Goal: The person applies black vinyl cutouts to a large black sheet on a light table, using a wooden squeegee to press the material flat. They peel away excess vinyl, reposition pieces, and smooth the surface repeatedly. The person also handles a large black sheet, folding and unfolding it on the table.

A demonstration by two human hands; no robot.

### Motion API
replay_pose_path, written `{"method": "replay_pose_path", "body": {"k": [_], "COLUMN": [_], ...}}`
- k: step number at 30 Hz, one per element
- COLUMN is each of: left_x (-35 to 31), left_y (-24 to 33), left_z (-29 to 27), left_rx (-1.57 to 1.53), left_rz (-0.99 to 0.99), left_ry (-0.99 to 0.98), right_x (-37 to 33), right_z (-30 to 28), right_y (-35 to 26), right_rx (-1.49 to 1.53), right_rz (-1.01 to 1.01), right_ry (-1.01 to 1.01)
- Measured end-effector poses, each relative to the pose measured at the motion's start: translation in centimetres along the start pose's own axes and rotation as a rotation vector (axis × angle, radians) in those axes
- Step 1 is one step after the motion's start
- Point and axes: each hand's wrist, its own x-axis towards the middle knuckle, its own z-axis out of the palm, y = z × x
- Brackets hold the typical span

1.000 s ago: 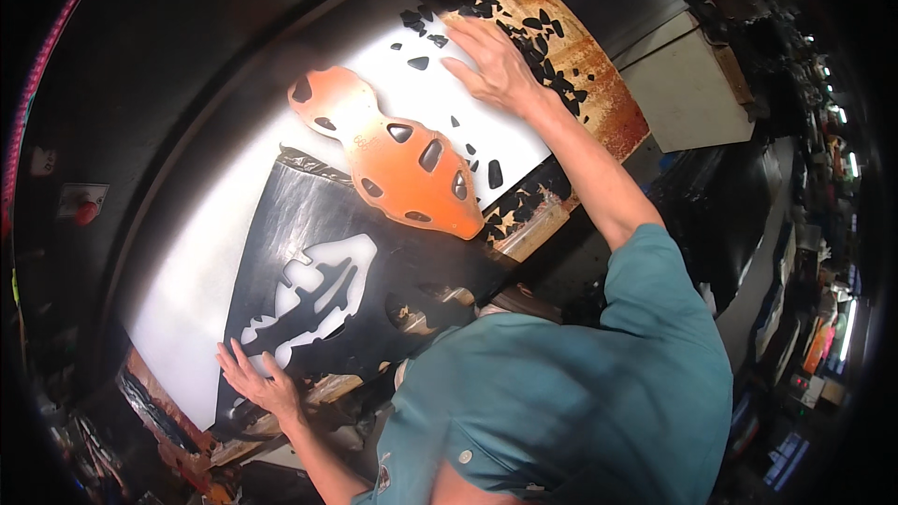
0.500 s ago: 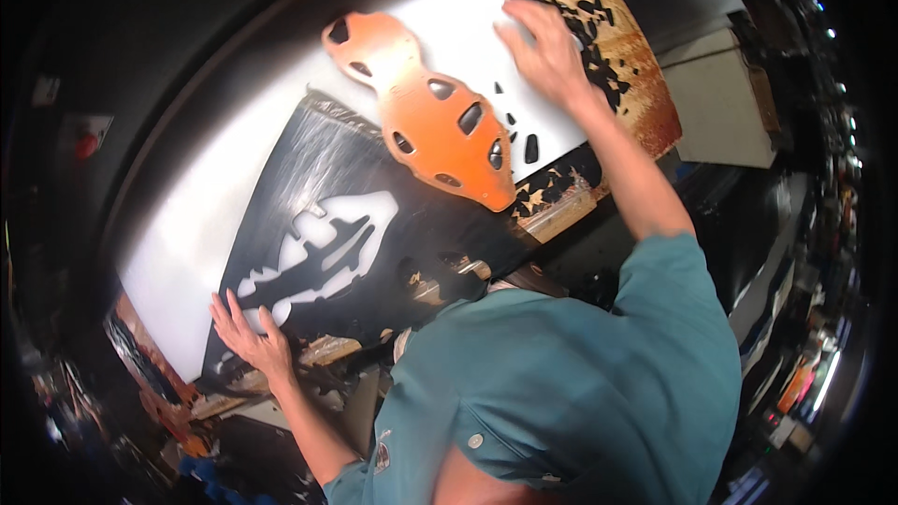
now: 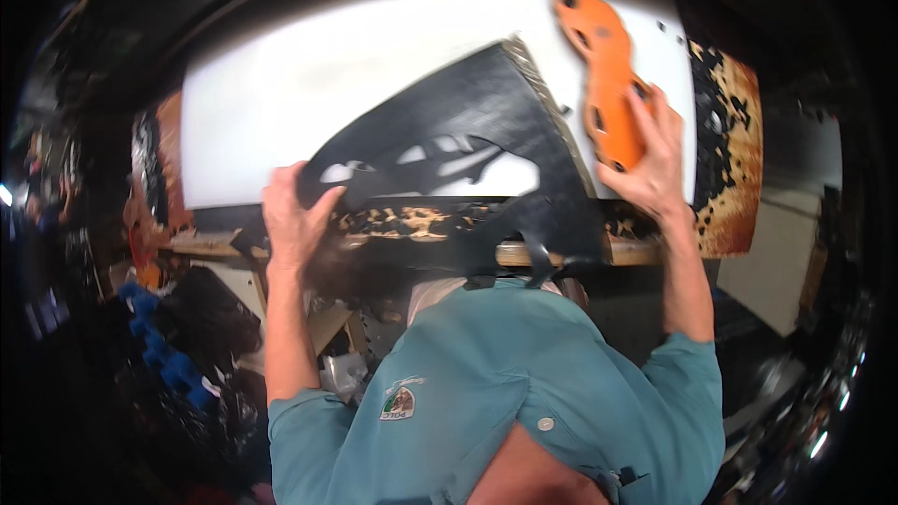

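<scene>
A thin black sheet (image 3: 440, 112) with irregular cut-outs lies over the white board (image 3: 253, 112), and its near part droops over the front edge. My left hand (image 3: 295, 220) is closed on the sheet's left end, thumb on the near side. To the right of the sheet, an orange curved flat plate (image 3: 608, 56) with several oval holes lies at a slant on the board. My right hand (image 3: 658, 164) grips the plate's near end, fingers over its right edge and thumb at its bottom. The right palm hides part of that end.
Black scraps (image 3: 716, 112) litter the worn brown board (image 3: 744, 150) at the right. More scraps (image 3: 402, 220) lie along the wooden front edge. A pale panel (image 3: 772, 257) stands at the lower right. Blue foam-like pieces (image 3: 168, 346) and dark bags (image 3: 210, 309) are at the lower left.
My view has turned. The right hand has come from the board's scraps to the orange plate, now farther right. My left hand has gone from spread to gripping the black sheet, which has shifted.
</scene>
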Motion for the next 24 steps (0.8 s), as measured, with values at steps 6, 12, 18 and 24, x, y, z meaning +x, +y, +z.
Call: {"method": "replay_pose_path", "body": {"k": [6, 12, 18, 24], "left_x": [-5.8, -7.2, -6.4, -7.1], "left_y": [2.6, 7.7, 9.8, 9.2], "left_z": [-1.8, -1.3, -1.3, -2.7], "left_rx": [-0.326, -0.509, -0.753, -0.847], "left_rz": [-0.043, 0.155, 0.274, 0.642], "left_ry": [-0.022, -0.030, -0.152, -0.438], "right_x": [-1.9, -1.3, -7.7, -15.9], "right_z": [-4.6, -4.0, 2.0, 4.9], "right_y": [4.3, -4.7, -19.5, -26.0], "right_rx": [-0.106, 0.186, 0.441, 0.273], "right_rz": [0.126, -0.189, -0.240, 0.299], "right_ry": [-0.107, -0.007, -0.403, 0.056]}}
